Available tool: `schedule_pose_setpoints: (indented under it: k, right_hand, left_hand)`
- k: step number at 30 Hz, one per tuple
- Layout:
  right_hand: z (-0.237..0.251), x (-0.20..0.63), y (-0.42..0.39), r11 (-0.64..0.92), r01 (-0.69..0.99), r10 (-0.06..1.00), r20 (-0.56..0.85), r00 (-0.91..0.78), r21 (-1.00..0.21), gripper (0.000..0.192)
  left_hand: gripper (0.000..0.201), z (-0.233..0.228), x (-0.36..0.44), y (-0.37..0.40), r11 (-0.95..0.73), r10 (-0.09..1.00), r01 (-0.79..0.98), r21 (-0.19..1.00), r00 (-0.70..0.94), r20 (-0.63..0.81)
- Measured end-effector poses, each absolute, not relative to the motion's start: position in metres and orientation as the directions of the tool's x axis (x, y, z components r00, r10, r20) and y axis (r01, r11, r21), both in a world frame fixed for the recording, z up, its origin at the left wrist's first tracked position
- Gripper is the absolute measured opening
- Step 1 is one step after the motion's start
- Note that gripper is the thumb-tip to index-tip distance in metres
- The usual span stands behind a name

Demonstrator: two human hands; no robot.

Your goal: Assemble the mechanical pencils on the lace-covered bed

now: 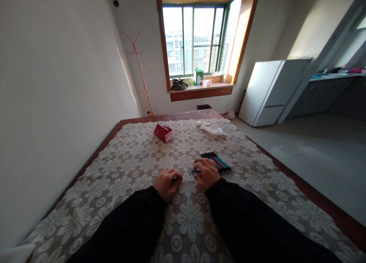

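Just left of the table's middle, my left hand is closed, its fingers pinched on a dark pen part. From that part a thin whitish rod, like a pen refill, points right towards my other hand. My right hand curls its fingers round a blue pen piece, whose end shows at the fingertips; the rest is hidden. Right behind that hand lies a row of several pens, black, blue and red, side by side with their thin tips pointing away from me.
A flowered lace cloth covers the table. Towards its far end lie a red tissue pack and a crumpled white plastic bag. Beyond stand a pink coat rack, a window sill with bags, and a white refrigerator.
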State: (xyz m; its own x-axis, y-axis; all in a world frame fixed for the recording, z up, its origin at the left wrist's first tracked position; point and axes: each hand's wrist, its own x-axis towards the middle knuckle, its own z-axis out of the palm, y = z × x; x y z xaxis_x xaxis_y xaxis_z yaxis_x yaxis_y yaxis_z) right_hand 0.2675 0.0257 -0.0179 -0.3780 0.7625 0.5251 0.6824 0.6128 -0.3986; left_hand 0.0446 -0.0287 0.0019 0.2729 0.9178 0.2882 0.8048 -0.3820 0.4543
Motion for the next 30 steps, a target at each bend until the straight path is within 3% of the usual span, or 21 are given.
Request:
schedule_pose_setpoints:
  k: [7,20,30]
  right_hand:
    - [-0.0175,0.2656,0.024,0.632,0.704,0.75,0.485,-0.45,-0.324,0.014]
    - [-0.0202,0.2643,0.0238,0.663,0.65,0.746,0.397,-0.535,-0.371,0.009]
    - [-0.0158,0.2645,0.0196,0.608,0.684,0.79,0.389,-0.473,-0.403,0.012]
  left_hand:
    - [0.01,0.0024,0.0442,-0.0292,-0.354,0.926,0.823,0.444,0.242,0.29]
    - [0.011,0.0004,0.0419,-0.0274,-0.336,0.934,0.828,0.449,0.234,0.269]
    - [0.013,0.0042,0.0453,-0.0308,-0.309,0.945,0.84,0.446,0.218,0.244]
